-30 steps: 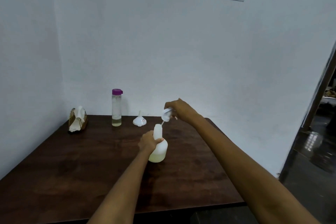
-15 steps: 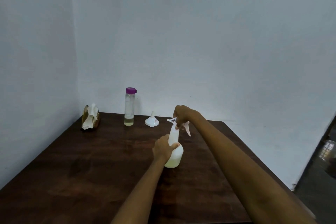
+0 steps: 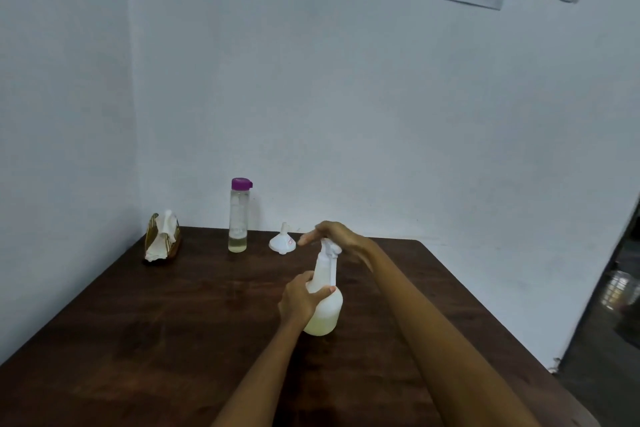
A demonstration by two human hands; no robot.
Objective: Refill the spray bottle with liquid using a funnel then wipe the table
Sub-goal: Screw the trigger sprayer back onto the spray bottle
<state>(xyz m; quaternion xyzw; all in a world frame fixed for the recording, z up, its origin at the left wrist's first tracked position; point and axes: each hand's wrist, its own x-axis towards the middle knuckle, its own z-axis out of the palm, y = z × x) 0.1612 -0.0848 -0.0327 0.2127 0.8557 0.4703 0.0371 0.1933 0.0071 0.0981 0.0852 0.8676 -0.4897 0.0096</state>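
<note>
We've got our left hand (image 3: 300, 302) wrapped round the spray bottle (image 3: 323, 302) mid-table, right hand (image 3: 337, 237) on its spray head (image 3: 329, 248), fingers seemingly extended. Light, smooth plastic, part-full: grip the waist, it could slip.

The white spray bottle (image 3: 325, 302) stands upright on the dark wooden table (image 3: 173, 322), with pale yellow liquid at its bottom and its spray top on. Behind it, the white funnel (image 3: 283, 242) sits upside down. Left of the funnel stands a clear bottle (image 3: 239, 217) with a purple cap.
</note>
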